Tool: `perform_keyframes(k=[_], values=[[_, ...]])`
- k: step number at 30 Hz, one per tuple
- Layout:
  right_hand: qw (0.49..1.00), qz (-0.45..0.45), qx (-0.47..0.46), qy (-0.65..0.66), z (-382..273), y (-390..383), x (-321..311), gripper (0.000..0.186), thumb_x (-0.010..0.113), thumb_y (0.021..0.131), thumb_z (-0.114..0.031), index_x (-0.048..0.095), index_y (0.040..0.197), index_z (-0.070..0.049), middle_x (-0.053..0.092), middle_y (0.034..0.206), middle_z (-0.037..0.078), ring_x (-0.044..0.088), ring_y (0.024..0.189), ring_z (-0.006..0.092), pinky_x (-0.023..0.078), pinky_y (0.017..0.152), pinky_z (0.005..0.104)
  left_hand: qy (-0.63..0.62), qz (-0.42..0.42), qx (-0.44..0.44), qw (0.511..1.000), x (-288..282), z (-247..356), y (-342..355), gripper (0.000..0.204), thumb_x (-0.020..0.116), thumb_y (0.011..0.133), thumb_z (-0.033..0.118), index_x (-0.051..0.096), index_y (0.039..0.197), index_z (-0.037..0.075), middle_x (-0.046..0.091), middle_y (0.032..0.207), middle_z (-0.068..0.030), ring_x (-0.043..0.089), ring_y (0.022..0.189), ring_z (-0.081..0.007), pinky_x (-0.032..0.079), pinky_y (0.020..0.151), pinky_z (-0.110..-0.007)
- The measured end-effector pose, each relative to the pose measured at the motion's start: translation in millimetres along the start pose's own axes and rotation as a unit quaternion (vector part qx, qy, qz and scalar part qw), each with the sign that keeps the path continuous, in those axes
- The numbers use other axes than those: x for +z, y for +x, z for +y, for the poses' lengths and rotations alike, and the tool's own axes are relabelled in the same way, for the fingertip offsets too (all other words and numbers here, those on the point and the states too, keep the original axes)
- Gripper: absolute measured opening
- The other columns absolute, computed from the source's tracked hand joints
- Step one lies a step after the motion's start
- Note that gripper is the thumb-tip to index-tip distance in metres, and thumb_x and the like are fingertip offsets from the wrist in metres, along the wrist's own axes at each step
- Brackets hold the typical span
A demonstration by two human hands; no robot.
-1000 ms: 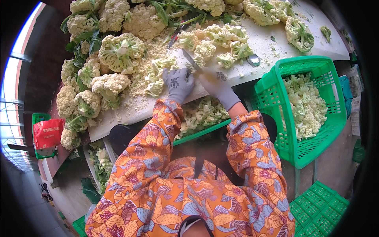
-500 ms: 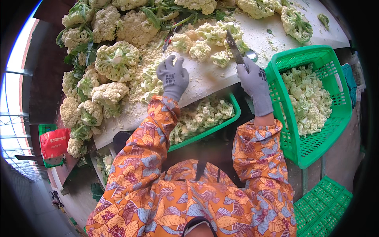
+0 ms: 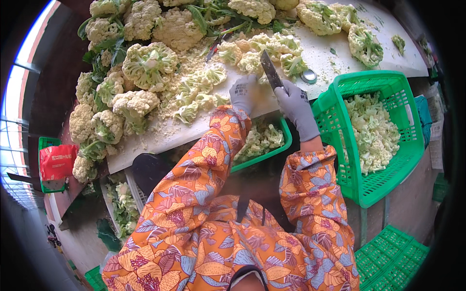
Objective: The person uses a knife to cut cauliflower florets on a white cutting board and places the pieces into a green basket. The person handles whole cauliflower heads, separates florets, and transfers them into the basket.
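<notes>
My right hand [image 3: 296, 107], in a grey glove, grips a knife [image 3: 270, 69] with its broad, stained blade pointing up and away. Close beside it, my left hand [image 3: 244, 93], also gloved, is closed on a cauliflower floret [image 3: 262, 98] that is smeared by motion, over the near edge of the white tabletop [image 3: 150, 154]. Cut florets [image 3: 200, 92] lie to the left of my left hand. Beyond the hands sits a further group of pieces [image 3: 276, 46]. Below the edge, a green crate [image 3: 259, 162] of florets is partly covered by my left sleeve.
Whole cauliflower heads [image 3: 149, 65] are heaped at the left and back. A tilted green basket [image 3: 361, 194] with florets stands at the right. A small round metal object [image 3: 308, 76] and a red-handled tool [image 3: 212, 50] lie on the tabletop. Green crates [image 3: 391, 262] are low at right.
My left hand has moved right from the cut florets toward the knife and now holds a floret. My right hand has shifted left and slightly nearer with the knife.
</notes>
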State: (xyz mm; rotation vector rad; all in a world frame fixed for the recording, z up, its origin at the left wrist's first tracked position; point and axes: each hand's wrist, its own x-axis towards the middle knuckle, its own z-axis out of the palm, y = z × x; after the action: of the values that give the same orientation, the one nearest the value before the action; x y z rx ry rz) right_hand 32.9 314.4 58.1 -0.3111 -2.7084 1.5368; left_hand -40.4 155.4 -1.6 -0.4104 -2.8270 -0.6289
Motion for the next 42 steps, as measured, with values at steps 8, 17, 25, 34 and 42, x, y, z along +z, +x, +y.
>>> perform_keyframes(k=[8, 17, 25, 34, 42], values=[[0.991, 0.050, -0.126, 0.000, -42, -33, -6, 0.021, 0.056, 0.096, -0.024, 0.060, 0.101, -0.004, 0.064, 0.077, 0.022, 0.066, 0.073, 0.0404, 0.050, 0.065, 0.0462, -0.108, 0.088, 0.096, 0.985, -73, -43, -27, 0.014, 0.063, 0.091, 0.013, 0.060, 0.102, 0.004, 0.066, 0.096, -0.0186, 0.064, 0.088, -0.0369, 0.051, 0.078, -0.044], [0.988, -0.050, -0.147, 0.008, -20, -39, 57, 0.025, 0.053, 0.095, -0.026, 0.060, 0.107, -0.005, 0.066, 0.083, 0.025, 0.066, 0.084, 0.0444, 0.050, 0.075, 0.0538, -0.150, 0.061, -0.017, 0.987, -61, -68, -21, 0.012, 0.063, 0.094, 0.013, 0.061, 0.096, 0.001, 0.070, 0.085, -0.0193, 0.069, 0.081, -0.0377, 0.053, 0.071, -0.043], [0.967, -0.002, -0.196, -0.164, -16, -13, 115, 0.028, 0.050, 0.096, -0.027, 0.056, 0.113, -0.006, 0.069, 0.086, 0.023, 0.068, 0.073, 0.0399, 0.056, 0.066, 0.0498, -0.115, 0.067, 0.002, 0.991, -64, -82, -28, 0.011, 0.064, 0.093, 0.011, 0.061, 0.100, 0.003, 0.069, 0.085, -0.0208, 0.068, 0.079, -0.0390, 0.053, 0.070, -0.043], [0.980, -0.079, -0.082, 0.165, -32, -14, 28, 0.023, 0.054, 0.096, -0.026, 0.062, 0.099, -0.004, 0.063, 0.072, 0.018, 0.065, 0.069, 0.0314, 0.049, 0.066, 0.0415, 0.068, 0.144, 0.029, 0.987, -83, -64, -16, 0.038, 0.067, 0.088, 0.033, 0.063, 0.121, 0.014, 0.060, 0.121, -0.0116, 0.055, 0.114, -0.0305, 0.041, 0.100, -0.047], [0.995, 0.049, -0.049, -0.068, -22, -15, 7, 0.023, 0.052, 0.095, -0.028, 0.060, 0.097, -0.007, 0.068, 0.082, 0.020, 0.067, 0.082, 0.0416, 0.051, 0.072, 0.0521, 0.160, -0.012, 0.100, 0.982, -41, -65, -1, 0.041, 0.063, 0.087, 0.031, 0.062, 0.126, 0.019, 0.057, 0.138, -0.0059, 0.052, 0.124, -0.0323, 0.036, 0.109, -0.046]])
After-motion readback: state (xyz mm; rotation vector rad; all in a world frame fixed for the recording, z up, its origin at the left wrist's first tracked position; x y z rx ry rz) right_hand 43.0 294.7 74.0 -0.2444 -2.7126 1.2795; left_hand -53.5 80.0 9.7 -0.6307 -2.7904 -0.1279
